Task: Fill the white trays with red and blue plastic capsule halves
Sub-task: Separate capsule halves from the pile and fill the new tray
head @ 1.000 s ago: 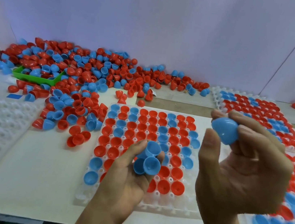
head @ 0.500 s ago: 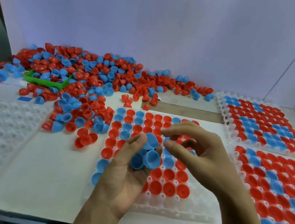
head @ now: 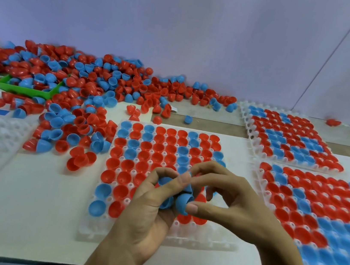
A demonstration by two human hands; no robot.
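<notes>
White surface under both hands, middle tray nearly full, blue halves bunched in the fingers.

Nearest, the left hand [head: 147,213] curls its fingers [head: 158,179] round a small cluster of blue halves [head: 182,200], and the right hand [head: 230,198] pinches one of them between thumb and forefinger, seemingly to pull it free. If the halves are nested tight, a tug could jerk the rest loose, dropping them onto the tray [head: 199,239] just beneath the fingers and knocking seated red halves [head: 125,178] out of their cups. Its near row, below the fingers, looks unfilled. Right of the fingers lie two filled trays [head: 255,143]; beyond and left sits the loose pile [head: 80,96], where a stray half would be lost.
</notes>
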